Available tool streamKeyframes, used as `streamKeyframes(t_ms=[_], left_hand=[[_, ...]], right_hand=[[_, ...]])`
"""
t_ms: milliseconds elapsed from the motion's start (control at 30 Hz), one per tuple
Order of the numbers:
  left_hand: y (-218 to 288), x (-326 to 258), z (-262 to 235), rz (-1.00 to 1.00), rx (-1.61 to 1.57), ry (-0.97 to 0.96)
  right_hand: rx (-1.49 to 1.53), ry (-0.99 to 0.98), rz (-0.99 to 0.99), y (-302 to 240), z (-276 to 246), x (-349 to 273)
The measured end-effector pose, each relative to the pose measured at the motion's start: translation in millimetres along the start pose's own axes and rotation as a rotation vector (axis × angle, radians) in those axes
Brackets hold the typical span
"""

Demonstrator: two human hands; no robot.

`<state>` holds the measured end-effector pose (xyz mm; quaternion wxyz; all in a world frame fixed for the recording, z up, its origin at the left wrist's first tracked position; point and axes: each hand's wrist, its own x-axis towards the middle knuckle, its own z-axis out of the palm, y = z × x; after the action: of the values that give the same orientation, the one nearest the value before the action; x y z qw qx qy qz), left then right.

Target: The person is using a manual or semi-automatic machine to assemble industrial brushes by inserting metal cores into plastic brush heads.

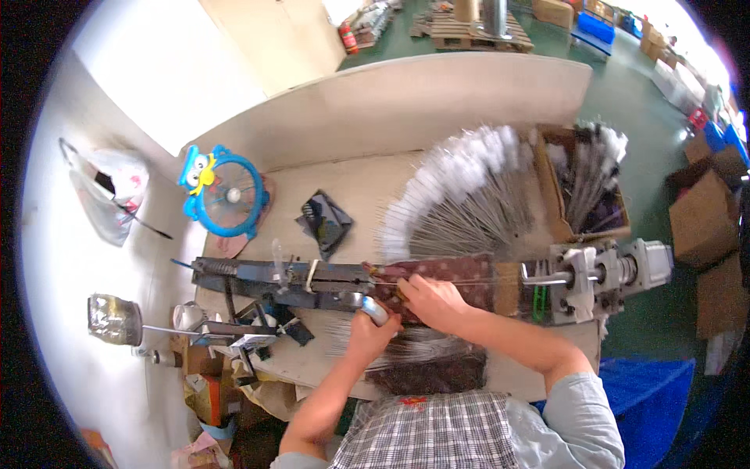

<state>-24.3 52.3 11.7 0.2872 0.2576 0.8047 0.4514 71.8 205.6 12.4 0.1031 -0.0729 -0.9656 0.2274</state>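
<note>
The left hand (369, 332) is clenched around a small shiny metal cylinder (375, 310), its tip pointing toward 12 o'clock against the long dark metal machine rail (273, 275) that crosses the wooden workbench (363, 184). Just at 2 o'clock from it, the right hand (433, 302) presses down on the dark red padded strip (457, 273) of the machine, fingers curled at the strip's left end; whether it grips anything there I cannot tell. At 12 o'clock from the hands lies a fanned spread of white-tipped wire brushes (461, 199). A loose bundle of thin wires (414, 340) lies just under the forearms. At 3 o'clock sits the grey motor housing (609, 273). A blue owl-shaped desk fan (223, 191) stands at 10 o'clock.
</note>
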Motion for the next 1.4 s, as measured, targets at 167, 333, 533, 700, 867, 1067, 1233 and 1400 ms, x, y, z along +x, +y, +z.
streamKeyframes(t_ms=[167, 333, 533, 700, 867, 1067, 1233, 1400], left_hand=[[-32, -20, -47, -0.245, -0.726, 0.364], [-95, -48, -122, -0.431, -1.179, 0.553], [-115, -46, -129, -0.382, -1.166, 0.490], [-112, -39, -114, -0.338, -1.214, 0.683], [-26, -54, -33, -0.092, -0.925, 0.348], [47, -14, 48, 0.054, -0.929, -0.047], [49, -6, 69, 0.053, -0.910, -0.091], [52, -4, 79, 0.109, -0.762, -0.086]], right_hand=[[-0.002, 0.071, -0.131, 0, -21, -12], [0.057, 0.013, -0.121, -13, -40, -12], [0.125, -0.024, -0.120, -14, -38, -14], [0.133, -0.070, -0.095, -19, -65, -25], [0.124, 0.159, -0.155, -17, -102, -14], [0.316, 0.191, 0.028, 13, -99, -24], [0.428, 0.208, 0.008, 19, -106, -36], [0.418, 0.194, -0.065, 26, -109, -38]])
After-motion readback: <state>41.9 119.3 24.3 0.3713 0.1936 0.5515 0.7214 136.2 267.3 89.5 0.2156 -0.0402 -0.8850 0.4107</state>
